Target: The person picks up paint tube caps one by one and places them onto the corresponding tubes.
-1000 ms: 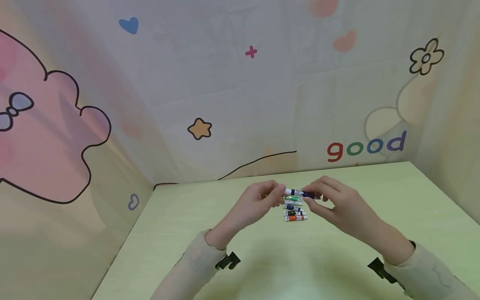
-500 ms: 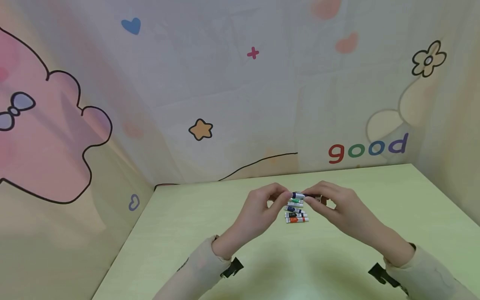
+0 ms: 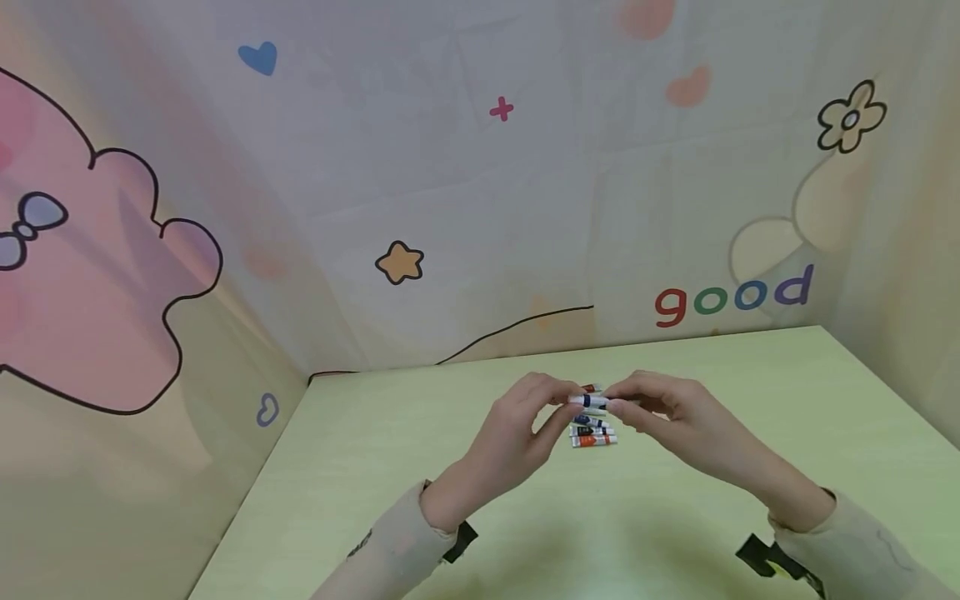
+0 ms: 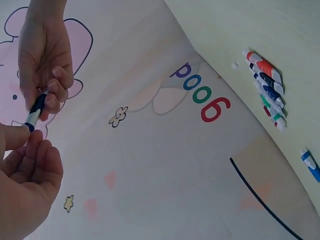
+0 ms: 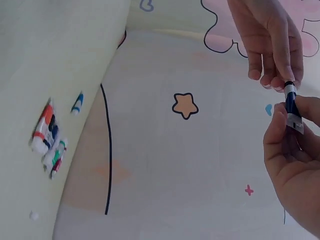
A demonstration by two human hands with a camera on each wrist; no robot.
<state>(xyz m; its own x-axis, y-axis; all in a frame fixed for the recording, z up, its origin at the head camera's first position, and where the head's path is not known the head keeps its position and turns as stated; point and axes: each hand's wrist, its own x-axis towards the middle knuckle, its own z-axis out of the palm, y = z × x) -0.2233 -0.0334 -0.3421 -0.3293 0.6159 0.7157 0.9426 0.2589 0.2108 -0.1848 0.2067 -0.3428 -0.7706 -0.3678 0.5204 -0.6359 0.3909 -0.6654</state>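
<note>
A small paint tube point(image 3: 589, 402) with a white and dark blue label is held level between both hands, above the table. My left hand point(image 3: 517, 429) pinches its cap end between thumb and forefinger. My right hand point(image 3: 686, 412) pinches the flat crimped end, which shows past the fingertips in the right wrist view. Below the hands a row of similar tubes lies on the table, partly hidden in the head view. In the left wrist view the row has an orange tube point(image 4: 265, 66), dark and blue ones, a green-banded tube point(image 4: 270, 105) and a red one.
A single blue tube point(image 4: 311, 165) lies apart from the row. A small white piece point(image 5: 34, 215) rests on the pale green table point(image 3: 480, 533). Behind the table hangs a printed cloth point(image 3: 465, 183) with cartoon shapes and the word "good".
Both hands have come down slightly with the tube. The left fingers shifted along its cap end, and a red tube now shows behind the hands.
</note>
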